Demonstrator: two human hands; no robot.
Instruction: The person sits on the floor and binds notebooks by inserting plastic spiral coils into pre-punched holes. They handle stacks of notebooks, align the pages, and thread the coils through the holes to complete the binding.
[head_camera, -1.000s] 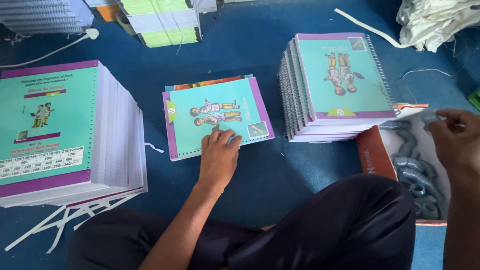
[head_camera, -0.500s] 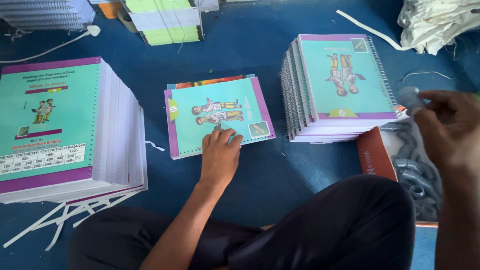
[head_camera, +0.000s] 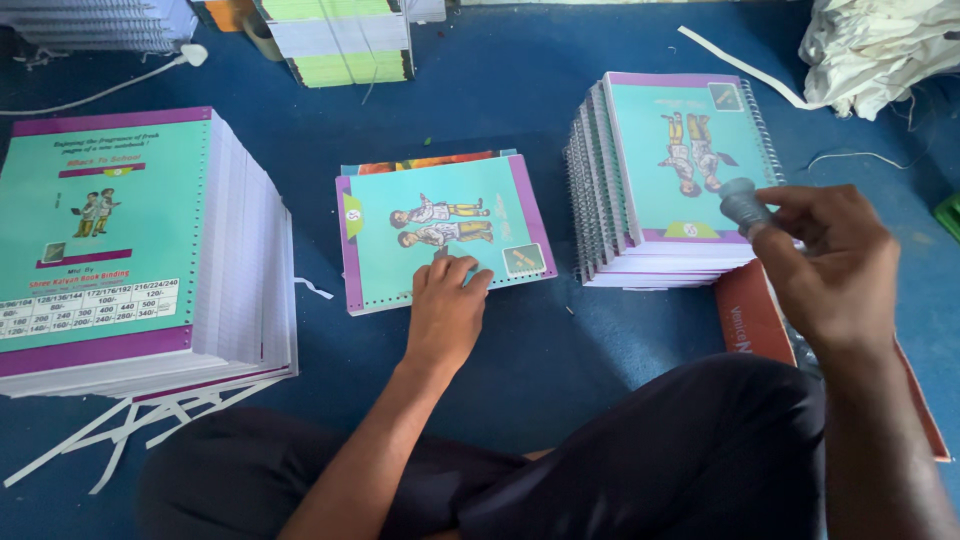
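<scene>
Fingers of the right hand (head_camera: 830, 265) pinch a grey coil (head_camera: 745, 205); left hand (head_camera: 447, 310) presses flat, fingers together, on the unbound notebook (head_camera: 440, 225) left of it.

Both forearms bare, no sleeves in view. Left hand (head_camera: 445, 312) bare: no glove, ring, watch or band visible. Right hand (head_camera: 835, 265) also bare, no glove, wrist without watch or strap. Legs covered by dark, near-black trousers (head_camera: 640, 450), plain smooth fabric, soft folds at the knee, no pattern or markings showing.
</scene>
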